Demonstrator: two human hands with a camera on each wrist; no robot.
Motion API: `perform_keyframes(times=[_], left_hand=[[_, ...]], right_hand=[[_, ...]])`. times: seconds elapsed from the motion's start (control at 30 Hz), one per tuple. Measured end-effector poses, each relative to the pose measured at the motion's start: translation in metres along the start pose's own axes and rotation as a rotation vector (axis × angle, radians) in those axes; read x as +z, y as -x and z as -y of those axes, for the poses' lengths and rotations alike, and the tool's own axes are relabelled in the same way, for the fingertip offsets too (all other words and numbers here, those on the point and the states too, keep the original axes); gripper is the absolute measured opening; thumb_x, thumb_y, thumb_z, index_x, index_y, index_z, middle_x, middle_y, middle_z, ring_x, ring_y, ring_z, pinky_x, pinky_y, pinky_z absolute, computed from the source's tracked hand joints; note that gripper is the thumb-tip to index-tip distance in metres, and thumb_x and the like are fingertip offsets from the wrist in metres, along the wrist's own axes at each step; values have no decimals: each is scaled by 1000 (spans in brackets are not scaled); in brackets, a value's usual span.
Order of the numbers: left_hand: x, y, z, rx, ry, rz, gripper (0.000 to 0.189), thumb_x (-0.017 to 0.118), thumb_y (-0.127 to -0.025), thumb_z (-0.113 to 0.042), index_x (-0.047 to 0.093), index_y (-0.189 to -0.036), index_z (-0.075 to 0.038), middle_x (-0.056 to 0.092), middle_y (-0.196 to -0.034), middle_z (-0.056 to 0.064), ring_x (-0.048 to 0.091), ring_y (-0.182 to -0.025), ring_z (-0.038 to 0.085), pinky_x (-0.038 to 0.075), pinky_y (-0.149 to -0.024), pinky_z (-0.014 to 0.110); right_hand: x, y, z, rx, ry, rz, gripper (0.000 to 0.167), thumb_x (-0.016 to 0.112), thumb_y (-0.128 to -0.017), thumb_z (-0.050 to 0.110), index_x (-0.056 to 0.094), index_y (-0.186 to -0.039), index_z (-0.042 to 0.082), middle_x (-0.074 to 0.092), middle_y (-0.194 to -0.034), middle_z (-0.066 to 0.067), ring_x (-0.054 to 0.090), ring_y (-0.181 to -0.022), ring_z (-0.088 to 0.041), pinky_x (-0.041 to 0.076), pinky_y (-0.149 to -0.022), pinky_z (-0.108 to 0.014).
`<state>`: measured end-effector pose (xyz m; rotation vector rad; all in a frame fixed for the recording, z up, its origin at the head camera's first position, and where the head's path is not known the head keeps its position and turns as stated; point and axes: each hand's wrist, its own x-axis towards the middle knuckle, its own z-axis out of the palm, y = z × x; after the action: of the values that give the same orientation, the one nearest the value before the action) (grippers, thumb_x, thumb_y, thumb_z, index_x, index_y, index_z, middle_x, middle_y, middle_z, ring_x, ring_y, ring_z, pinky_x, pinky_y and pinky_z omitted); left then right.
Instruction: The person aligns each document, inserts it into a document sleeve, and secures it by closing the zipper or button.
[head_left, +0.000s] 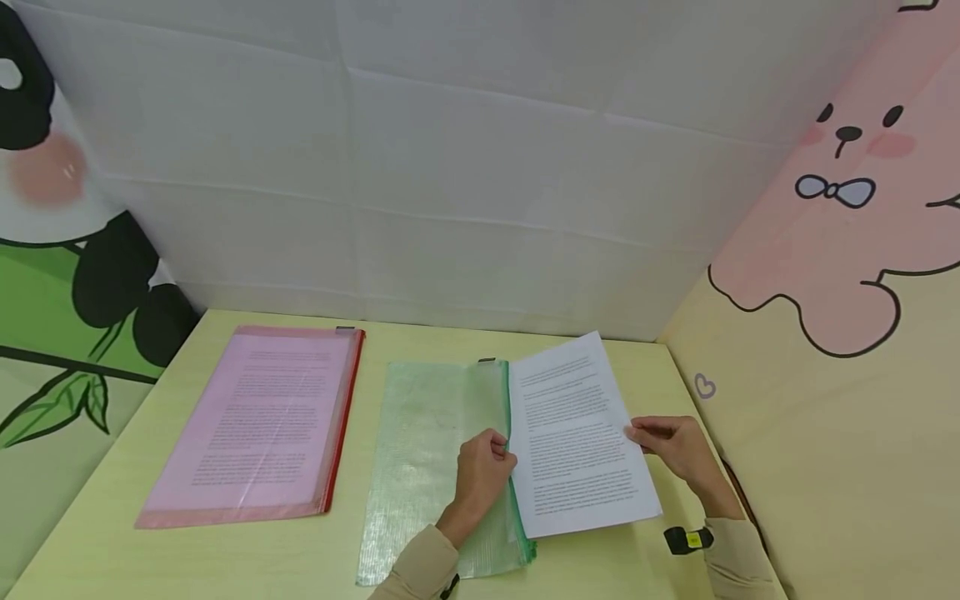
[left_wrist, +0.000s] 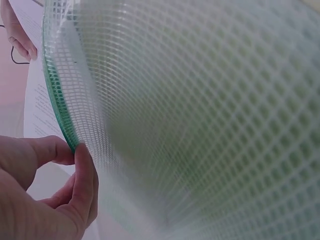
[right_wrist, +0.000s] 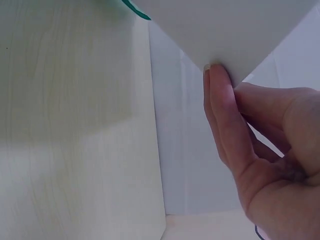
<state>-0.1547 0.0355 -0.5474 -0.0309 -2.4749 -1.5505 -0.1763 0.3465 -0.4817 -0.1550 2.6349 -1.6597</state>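
Note:
A translucent green mesh zip pouch [head_left: 420,450] lies on the table, its zip edge facing right. My left hand [head_left: 483,475] pinches that green edge between thumb and fingers; the left wrist view shows the mesh [left_wrist: 200,100] bulging up beside the left hand [left_wrist: 55,185]. Printed paper [head_left: 577,442] is tilted at the pouch's right side, its left edge along the zip opening. My right hand [head_left: 678,450] pinches the paper's right edge. In the right wrist view, the fingers [right_wrist: 225,110] hold the white sheet [right_wrist: 235,35] clear of the table.
A pink zip pouch [head_left: 247,417] with printed paper inside lies at the left of the table, its red zip edge on the right. Behind the table [head_left: 300,558] rises a white wall [head_left: 480,192]; a cartoon-painted wall [head_left: 825,417] borders the right.

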Motion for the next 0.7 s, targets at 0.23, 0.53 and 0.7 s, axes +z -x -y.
perform_keyframes(times=[0.23,0.53,0.7], left_hand=[[2,2,1,10,-1,26,9,70,-81,8,71,-89,5,68,-77,6,66,-69,17,56,-61,29],[2,4,0,56,-14,42,11,69,-80,11,73,-89,6,66,-79,7,63,-71,18,54,-62,28],[2,4,-3,58,4,33,12,69,-80,11,74,-89,6,67,-80,7,65,-72,18,55,-63,28]], right_hand=[[-5,0,1,20,-17,17,31,72,-93,-3,64,-117,-22,71,-107,-32,74,-81,-9,61,-72,-27],[-2,-4,-4,16,-31,33,31,73,-92,-3,65,-116,-21,71,-107,-32,74,-82,-10,62,-72,-27],[6,-5,-7,41,-25,3,32,75,-92,2,68,-116,-17,71,-108,-30,75,-83,-12,62,-74,-28]])
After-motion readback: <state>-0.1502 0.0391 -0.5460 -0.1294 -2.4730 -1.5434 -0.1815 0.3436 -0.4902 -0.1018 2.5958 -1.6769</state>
